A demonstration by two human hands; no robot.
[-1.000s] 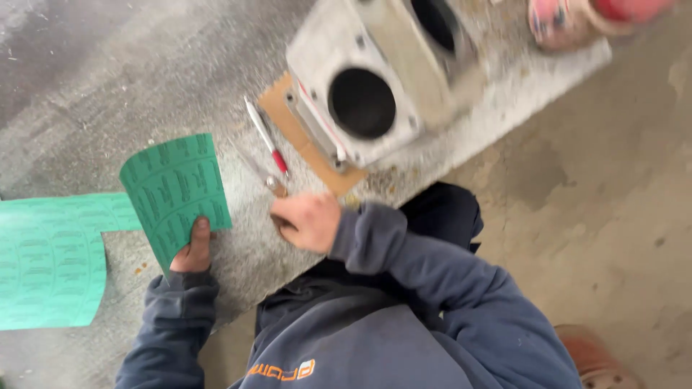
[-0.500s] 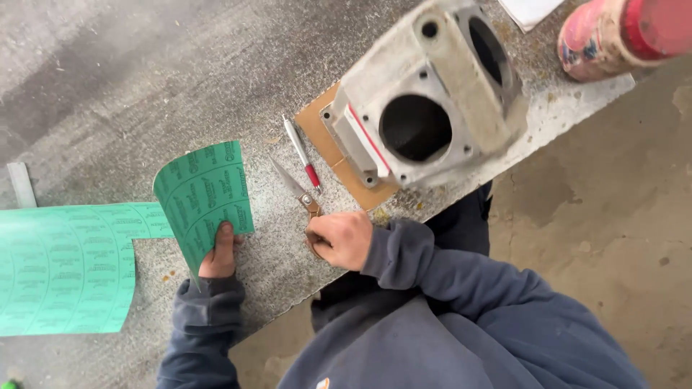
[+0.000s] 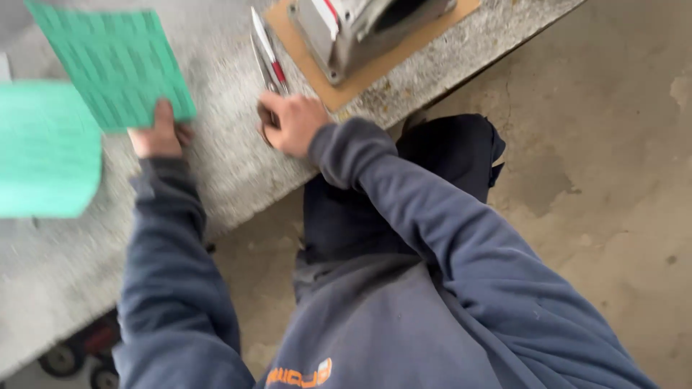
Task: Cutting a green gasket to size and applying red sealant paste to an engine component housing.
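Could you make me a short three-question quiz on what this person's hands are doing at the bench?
1. True or false: the left hand holds the green sheet by its lower edge.
2. What does the right hand grip? A) the scissors B) the grey metal housing C) the brown board
3. Fill in: the grey metal housing stands on the brown ____, which lies on the concrete bench.

Key: 1 true. 2 A; the hand closes over the handles, blades pointing away. 3 board.
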